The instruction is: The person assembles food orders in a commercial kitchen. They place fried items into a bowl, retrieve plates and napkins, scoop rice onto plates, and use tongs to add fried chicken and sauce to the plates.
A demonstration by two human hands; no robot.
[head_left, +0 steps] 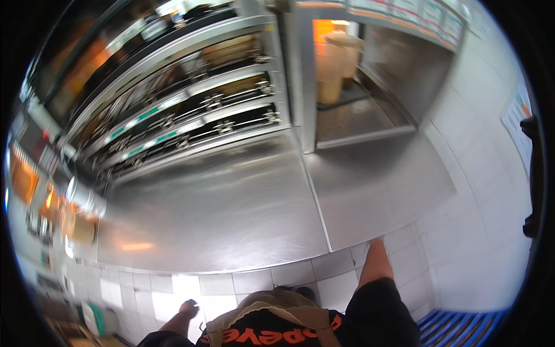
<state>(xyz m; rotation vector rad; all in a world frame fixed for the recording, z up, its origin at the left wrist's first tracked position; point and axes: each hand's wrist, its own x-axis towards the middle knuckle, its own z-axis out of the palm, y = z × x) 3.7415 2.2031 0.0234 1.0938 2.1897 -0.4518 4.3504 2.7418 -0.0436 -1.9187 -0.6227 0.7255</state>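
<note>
Low at my left side, away from the counter, hangs my left hand (189,308). Its fingers look loosely curled, with no object showing in them. My right arm reaches forward to the front edge of the steel counter (214,214). There my right hand (377,241) is a small pale blur at the rim. Its fingers cannot be made out, nor whether it touches the metal.
Behind the counter stands a steel rack of slots (191,98). Beside it, a steel compartment (370,136) holds tall tan containers (330,72). A white container (85,196) is at the far left. Blue slats (462,329) lie at lower right, by a white tiled wall (480,168).
</note>
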